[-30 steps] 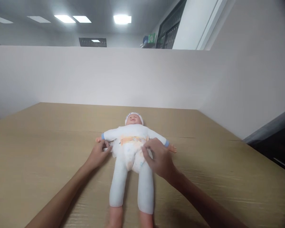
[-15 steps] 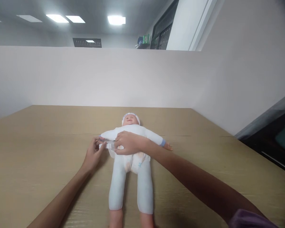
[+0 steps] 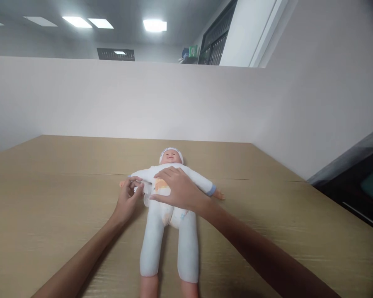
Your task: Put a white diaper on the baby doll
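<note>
Doll supine on tabletop; both hands at the diaper.
The doll (image 3: 155,244) lies on its back on the wooden table (image 3: 65,198), legs toward the wearer, with the diaper (image 3: 169,213) around its hips. The left hand (image 3: 129,196), beside the doll's waist, has its fingers curled against the thumb, grasping the diaper's translucent side wing (image 3: 147,194). The right hand (image 3: 178,188) is over the diaper front, fingers and thumb spread apart with nothing clenched; the orange waist panel (image 3: 161,184) shows between them. Whether its fingertips press down cannot be determined.
</note>
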Demonstrator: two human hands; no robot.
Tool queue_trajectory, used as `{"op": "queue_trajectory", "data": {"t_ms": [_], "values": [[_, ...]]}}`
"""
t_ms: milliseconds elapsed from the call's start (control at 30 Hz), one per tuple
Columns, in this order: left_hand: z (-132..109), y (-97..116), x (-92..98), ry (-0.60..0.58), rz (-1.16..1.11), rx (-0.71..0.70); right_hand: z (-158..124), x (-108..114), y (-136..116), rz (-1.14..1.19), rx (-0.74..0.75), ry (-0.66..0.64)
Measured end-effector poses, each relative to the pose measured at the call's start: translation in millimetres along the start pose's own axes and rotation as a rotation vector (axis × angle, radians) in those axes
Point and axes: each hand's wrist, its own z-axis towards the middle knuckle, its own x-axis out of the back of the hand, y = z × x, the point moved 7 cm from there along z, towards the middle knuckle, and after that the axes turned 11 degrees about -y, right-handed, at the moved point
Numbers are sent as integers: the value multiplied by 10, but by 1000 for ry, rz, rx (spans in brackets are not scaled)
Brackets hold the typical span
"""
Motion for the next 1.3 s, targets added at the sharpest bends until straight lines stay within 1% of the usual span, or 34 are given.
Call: {"op": "queue_trajectory", "data": {"t_ms": [67,133,233,300,467,667,867,967,1100,1200,1300], "values": [[28,41,-83,-12,-25,10,-109,-23,74,67,-44,30],[60,73,-193,-31,-32,28,-160,-100,149,124,-62,62],[126,104,-363,-91,7,53,-168,-219,232,159,-56,113],[174,113,-436,-119,65,67,-163,-266,264,163,-53,134],[225,123,-483,-74,149,81,-181,-281,292,202,-59,154],[220,147,-522,-59,205,78,-194,-302,327,264,-91,155],[341,201,-560,-104,299,117,-190,-292,284,197,-69,136],[370,250,-621,-144,311,102,-200,-265,259,184,-63,131],[343,287,-692,-227,254,61,-213,-255,244,167,-38,131],[307,252,-711,-278,211,47,-228,-265,256,160,-32,131],[305,207,-684,-241,223,18,-238,-260,266,211,-17,135]]}}
